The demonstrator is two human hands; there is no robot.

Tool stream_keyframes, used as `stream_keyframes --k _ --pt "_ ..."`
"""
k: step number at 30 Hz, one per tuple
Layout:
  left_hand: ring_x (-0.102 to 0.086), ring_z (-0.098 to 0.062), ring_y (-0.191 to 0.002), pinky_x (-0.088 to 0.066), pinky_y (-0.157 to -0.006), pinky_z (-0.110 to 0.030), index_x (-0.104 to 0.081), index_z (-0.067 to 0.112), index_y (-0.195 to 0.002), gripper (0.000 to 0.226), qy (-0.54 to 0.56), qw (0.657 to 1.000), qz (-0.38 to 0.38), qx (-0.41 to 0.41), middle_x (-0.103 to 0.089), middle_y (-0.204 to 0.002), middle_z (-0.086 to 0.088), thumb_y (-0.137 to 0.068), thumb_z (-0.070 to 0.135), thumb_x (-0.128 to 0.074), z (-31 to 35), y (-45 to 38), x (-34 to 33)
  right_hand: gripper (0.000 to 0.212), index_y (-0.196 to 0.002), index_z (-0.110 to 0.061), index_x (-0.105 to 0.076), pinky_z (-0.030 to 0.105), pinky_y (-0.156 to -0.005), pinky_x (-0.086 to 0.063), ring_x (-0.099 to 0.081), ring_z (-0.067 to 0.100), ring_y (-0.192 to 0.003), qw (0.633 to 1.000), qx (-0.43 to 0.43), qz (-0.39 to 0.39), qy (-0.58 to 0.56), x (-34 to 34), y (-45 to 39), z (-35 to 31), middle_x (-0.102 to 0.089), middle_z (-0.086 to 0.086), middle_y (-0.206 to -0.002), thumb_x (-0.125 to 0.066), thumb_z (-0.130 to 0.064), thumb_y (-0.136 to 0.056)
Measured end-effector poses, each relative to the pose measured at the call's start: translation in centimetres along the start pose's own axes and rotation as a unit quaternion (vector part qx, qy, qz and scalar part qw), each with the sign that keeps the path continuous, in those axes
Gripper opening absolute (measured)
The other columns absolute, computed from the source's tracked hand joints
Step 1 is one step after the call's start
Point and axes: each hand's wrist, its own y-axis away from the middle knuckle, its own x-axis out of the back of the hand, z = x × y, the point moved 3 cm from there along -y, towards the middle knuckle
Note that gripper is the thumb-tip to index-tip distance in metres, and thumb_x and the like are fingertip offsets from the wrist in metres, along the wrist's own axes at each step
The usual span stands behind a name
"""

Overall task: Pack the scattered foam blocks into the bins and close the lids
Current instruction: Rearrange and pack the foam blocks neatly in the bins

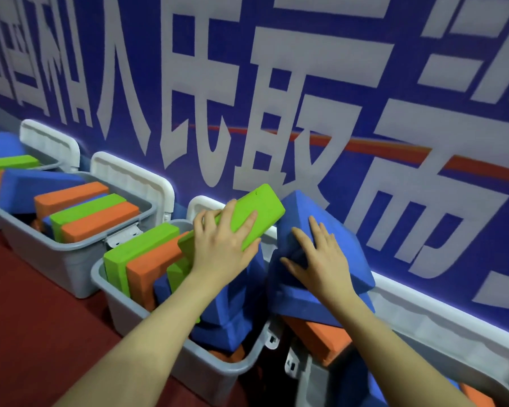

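Left hand [224, 245] lies flat, fingers spread, on a tilted green foam block [247, 218] sticking out of the middle grey bin [147, 324] — right hand [321, 259] presses open-palmed on a blue foam block [309, 212] over the neighbouring bin. White lids [135, 177] stand open against the blue wall.

Place: looks to me like an indoor sports or activity hall, not a home.
Wall: right in front of me hangs a big blue banner [306, 113] with huge white characters and an orange stripe.
Floor: dark red flooring [27, 318] under me.
Storage: grey plastic bins [71, 259] in a row along the banner, white lids [130, 177] propped against it.
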Motion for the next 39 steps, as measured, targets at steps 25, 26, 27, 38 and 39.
stream_keyframes --k 25,26,27,38,39 --pt "-0.052 -0.029 -0.074 -0.041 -0.069 -0.036 -0.073 0.029 -0.104 0.037 0.302 0.948 -0.098 0.018 -0.065 -0.113 -0.010 -0.074 0.045 -0.059 35.5 -1.8 6.5 0.053 -0.119 -0.008 -0.059 0.033 -0.080 -0.044 -0.044 0.009 -0.119 0.910 -0.340 0.206 -0.118 18.8 26.3 17.8 -0.049 0.011 -0.138 -0.083 -0.017 -0.072" --pt "-0.053 -0.030 -0.075 -0.040 -0.068 -0.036 -0.073 0.030 -0.104 0.037 0.303 0.946 -0.117 0.013 -0.065 -0.112 -0.009 -0.074 0.046 -0.059 36.7 -0.9 6.4 0.053 -0.118 -0.006 -0.059 0.034 -0.079 -0.043 -0.044 0.010 -0.116 0.909 -0.348 0.200 -0.111 18.6 27.5 18.2 -0.049 0.011 -0.138 -0.083 -0.016 -0.072" --pt "-0.054 -0.030 -0.075 -0.041 -0.068 -0.036 -0.074 0.030 -0.104 0.038 0.303 0.943 -0.138 0.009 -0.065 -0.112 -0.009 -0.074 0.046 -0.057 37.7 0.1 6.1 0.054 -0.118 -0.005 -0.059 0.033 -0.078 -0.043 -0.043 0.010 -0.115 0.909 -0.356 0.189 -0.105 18.2 28.6 18.5 -0.049 0.011 -0.138 -0.083 -0.016 -0.072" --pt "-0.061 -0.036 -0.074 -0.048 -0.069 -0.041 -0.072 0.029 -0.110 0.057 0.276 0.887 -0.369 0.020 -0.065 -0.116 -0.009 -0.075 0.061 -0.041 40.8 8.7 2.9 0.051 -0.102 -0.013 -0.047 0.042 -0.076 -0.050 -0.058 0.034 -0.112 0.916 -0.395 0.059 -0.035 14.5 35.0 20.1 -0.044 0.013 -0.142 -0.055 -0.054 -0.073" --pt "-0.061 -0.037 -0.079 -0.047 -0.073 -0.043 -0.069 0.030 -0.117 0.060 0.265 0.883 -0.388 0.010 -0.063 -0.121 -0.010 -0.077 0.063 -0.039 40.9 9.0 2.8 0.050 -0.098 -0.014 -0.045 0.043 -0.076 -0.051 -0.058 0.035 -0.111 0.921 -0.385 0.050 -0.023 14.6 34.9 20.1 -0.048 0.014 -0.137 -0.057 -0.054 -0.071"
